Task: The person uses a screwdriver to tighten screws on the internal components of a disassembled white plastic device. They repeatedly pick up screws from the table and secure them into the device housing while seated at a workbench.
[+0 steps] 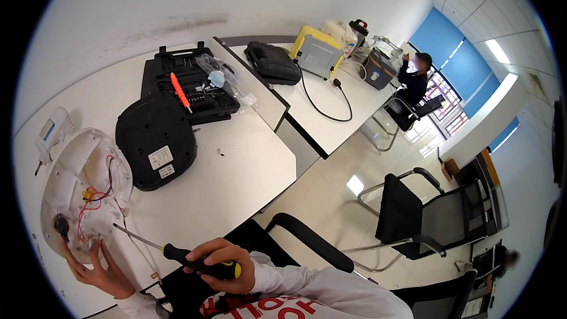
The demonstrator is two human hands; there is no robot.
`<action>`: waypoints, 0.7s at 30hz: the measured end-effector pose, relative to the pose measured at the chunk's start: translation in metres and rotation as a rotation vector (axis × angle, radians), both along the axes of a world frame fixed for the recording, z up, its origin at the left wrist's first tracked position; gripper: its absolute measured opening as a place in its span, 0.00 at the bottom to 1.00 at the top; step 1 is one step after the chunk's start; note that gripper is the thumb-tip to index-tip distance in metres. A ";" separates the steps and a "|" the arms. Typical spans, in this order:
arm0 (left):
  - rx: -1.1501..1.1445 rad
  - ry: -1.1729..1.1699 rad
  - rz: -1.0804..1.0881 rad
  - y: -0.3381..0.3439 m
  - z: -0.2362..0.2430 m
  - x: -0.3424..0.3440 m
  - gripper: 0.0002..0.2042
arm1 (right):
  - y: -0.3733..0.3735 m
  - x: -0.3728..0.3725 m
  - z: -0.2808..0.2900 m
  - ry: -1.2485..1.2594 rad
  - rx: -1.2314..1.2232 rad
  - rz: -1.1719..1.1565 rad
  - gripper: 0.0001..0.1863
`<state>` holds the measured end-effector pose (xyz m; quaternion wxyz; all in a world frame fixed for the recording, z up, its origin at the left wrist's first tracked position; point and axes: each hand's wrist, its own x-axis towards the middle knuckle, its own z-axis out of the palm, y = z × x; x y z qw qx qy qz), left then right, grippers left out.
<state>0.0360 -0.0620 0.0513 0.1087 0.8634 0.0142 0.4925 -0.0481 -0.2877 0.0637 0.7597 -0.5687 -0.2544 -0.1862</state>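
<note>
A black-and-yellow screwdriver (204, 264) is gripped in my right hand (233, 267), its thin metal shaft pointing up and left toward a white plastic housing (56, 180). The housing lies hollow side up at the far left, with red and dark wires and yellow parts (90, 194) inside. My left hand (101, 274) reaches over its near edge, fingers spread, beside a small round black part (61, 225). What lies right at those fingertips is unclear. A pale cable (137, 242) runs out of the housing between my hands.
Beyond the housing lies a black rounded base (155, 142). Behind it sits an open black tool case (207, 103) with an orange-handled screwdriver (179, 90) on it. A white device (54, 130) stands far left. A yellow-grey case (319, 53) and chairs (398, 210) are rightward; another person (413, 82) sits farther off.
</note>
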 end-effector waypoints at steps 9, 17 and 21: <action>0.001 -0.005 -0.030 0.000 0.002 -0.001 0.08 | 0.001 -0.002 -0.001 0.025 0.024 -0.004 0.21; -0.022 -0.030 -0.081 0.007 -0.002 -0.001 0.06 | 0.004 -0.008 -0.001 0.039 0.028 -0.010 0.21; -0.033 -0.034 -0.096 0.002 0.000 -0.003 0.07 | 0.003 -0.012 0.000 0.048 0.032 -0.012 0.21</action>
